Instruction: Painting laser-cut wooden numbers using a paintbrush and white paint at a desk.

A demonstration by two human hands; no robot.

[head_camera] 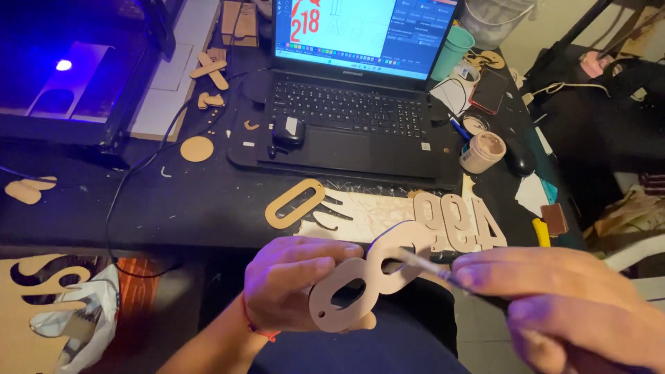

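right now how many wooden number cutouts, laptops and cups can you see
wooden number cutouts: 5 (figure eight in the left hand, zero, three glued digits)
laptops: 1
cups: 1, teal
total: 7

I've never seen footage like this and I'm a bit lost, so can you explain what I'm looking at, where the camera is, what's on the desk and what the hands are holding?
There is one picture, taken by a camera worn on a person's head, looking down at their own two bare hands. No robot is involved.

The left hand holds a flat wooden cutout shaped like a figure eight. The right hand grips a thin brush, its tip at the cutout's upper hole.

Behind the hands is a dark desk. On it stands an open laptop with a mouse resting on it. Nearer the hands lie a wooden oval ring and more wooden number cutouts. A small open jar stands to the right. At far left, a machine glows blue.
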